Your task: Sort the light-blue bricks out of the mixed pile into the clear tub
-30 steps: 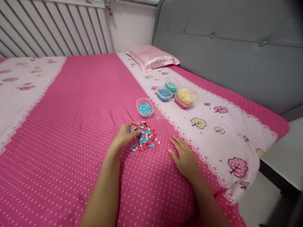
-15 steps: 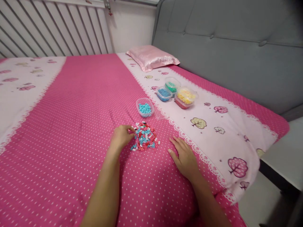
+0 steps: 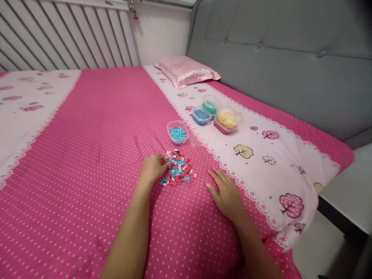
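A small heap of red, light blue and white pieces (image 3: 179,170) lies on the pink dotted bedsheet (image 3: 87,162). My left hand (image 3: 152,169) rests at the heap's left edge, its fingers curled and pinched together against the pieces; what they hold is too small to make out. My right hand (image 3: 227,196) lies flat on the sheet to the right of the heap, fingers stretched out and holding nothing. A clear tub of light blue pieces (image 3: 178,132) stands just beyond the heap.
Farther right stand clear tubs of darker blue (image 3: 201,115), green (image 3: 211,104), and yellow pieces over a red one (image 3: 228,119). A pink pillow (image 3: 186,70) lies by the grey padded headboard (image 3: 279,62). The bed's edge drops off at the right.
My left hand pulled back slightly from the top of the heap to its left edge and closed its fingers more tightly. My right hand stayed still.
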Demonstrator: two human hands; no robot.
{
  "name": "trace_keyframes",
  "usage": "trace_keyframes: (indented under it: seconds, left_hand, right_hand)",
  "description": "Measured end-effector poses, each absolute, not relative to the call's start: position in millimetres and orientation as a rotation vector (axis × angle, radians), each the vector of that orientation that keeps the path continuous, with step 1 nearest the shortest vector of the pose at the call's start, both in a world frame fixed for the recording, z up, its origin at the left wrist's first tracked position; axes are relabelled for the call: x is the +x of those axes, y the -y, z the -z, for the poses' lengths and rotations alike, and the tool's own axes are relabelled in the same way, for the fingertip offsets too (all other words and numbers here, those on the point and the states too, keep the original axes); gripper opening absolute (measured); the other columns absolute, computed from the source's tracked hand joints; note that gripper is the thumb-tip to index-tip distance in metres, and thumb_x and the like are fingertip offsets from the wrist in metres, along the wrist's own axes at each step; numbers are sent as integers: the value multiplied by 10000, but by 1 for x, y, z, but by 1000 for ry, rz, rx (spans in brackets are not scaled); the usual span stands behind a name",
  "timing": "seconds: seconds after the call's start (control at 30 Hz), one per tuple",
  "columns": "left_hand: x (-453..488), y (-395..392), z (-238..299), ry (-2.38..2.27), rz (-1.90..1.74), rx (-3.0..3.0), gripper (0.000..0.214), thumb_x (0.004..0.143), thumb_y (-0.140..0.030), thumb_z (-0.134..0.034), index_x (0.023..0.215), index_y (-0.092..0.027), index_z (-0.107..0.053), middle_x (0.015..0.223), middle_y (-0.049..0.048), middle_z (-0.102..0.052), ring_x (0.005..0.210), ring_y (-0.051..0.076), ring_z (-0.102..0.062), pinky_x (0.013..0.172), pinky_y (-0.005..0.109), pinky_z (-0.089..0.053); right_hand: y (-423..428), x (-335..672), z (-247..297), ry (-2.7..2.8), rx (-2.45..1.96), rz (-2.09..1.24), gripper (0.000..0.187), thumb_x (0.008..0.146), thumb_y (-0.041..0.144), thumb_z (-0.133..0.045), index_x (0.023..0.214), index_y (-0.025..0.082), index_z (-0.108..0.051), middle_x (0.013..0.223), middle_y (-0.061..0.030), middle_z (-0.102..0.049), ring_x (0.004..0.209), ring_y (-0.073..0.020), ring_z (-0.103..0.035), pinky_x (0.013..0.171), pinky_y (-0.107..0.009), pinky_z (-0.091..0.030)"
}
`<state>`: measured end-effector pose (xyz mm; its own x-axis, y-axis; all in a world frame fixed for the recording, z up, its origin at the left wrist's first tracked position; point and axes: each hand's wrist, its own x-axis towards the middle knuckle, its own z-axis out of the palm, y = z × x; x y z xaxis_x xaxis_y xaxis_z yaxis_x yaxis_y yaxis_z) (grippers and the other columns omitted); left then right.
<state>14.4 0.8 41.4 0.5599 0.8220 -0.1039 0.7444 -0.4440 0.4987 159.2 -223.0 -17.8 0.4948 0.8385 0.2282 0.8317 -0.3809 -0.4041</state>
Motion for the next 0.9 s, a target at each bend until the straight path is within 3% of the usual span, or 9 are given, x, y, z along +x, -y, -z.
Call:
trace_keyframes:
  seconds: [0.23,0.47,0.67,0.8,0.9]
  left_hand:
    - [9,1,-55,-1098,-362,2067,194,687,-336,-608,749,-152,-618,566,-20,-529,500,100,-432,486,216,-303]
    - [10,9,-69,-658,-438,1123,266,644,-274,-712,732,-167,-485,479,-108,-312,359,7,-181,347,136,-131]
    - [6,7,-77,-508,-426,771,37,768,-144,-524,754,-115,-542,681,-4,-526,394,-4,-280,317,98,-183]
    - [3,5,-81,-473,-464,691,252,792,-210,-412,882,-91,-615,762,70,-590,423,31,-343,306,113,-236]
    - [2,4,-82,-497,-489,707,310,810,-266,-395,876,-79,-633,751,88,-593,421,44,-355,293,127,-237]
  right_hand:
    - [223,159,18,1376,-2276,-16,475,924,391,-369,1309,142,-495,1365,-112,-495,1280,-260,-413,1066,-479,-341]
    - [223,159,18,1383,-2278,-30,485,926,395,-365,1319,139,-484,1376,-108,-482,1278,-255,-410,1070,-471,-334]
    - [224,160,19,1384,-2274,-22,486,927,397,-363,1322,139,-481,1383,-102,-475,1283,-255,-403,1077,-471,-325]
    - [224,160,20,1383,-2259,0,475,923,395,-373,1315,151,-486,1371,-105,-488,1276,-258,-415,1062,-479,-342]
    - [223,160,19,1381,-2263,-6,476,925,392,-368,1314,147,-488,1372,-106,-487,1284,-259,-406,1066,-476,-339]
